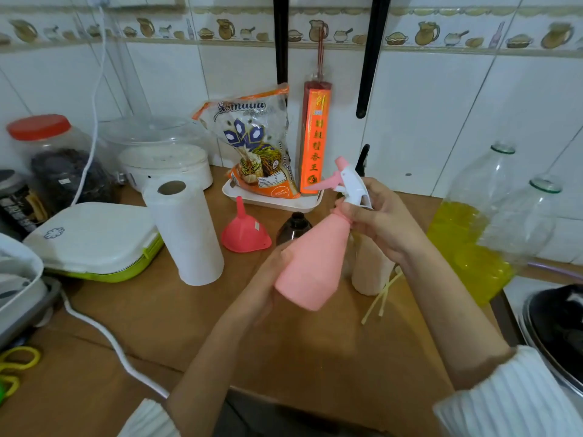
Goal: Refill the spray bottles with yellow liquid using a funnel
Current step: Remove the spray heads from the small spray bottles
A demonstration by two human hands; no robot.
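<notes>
Pink spray bottle (pixel 312 257) tilts above the counter, left hand (pixel 268 279) cupping its base, right hand (pixel 375 222) gripping its white trigger head (pixel 350 184); funnel (pixel 244 230) unused, yellow liquid (pixel 457 244) unpoured.

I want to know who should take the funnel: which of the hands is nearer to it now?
Left. The left hand grips the pink spray bottle just beside the funnel; the right hand grips its neck, farther away.
</notes>
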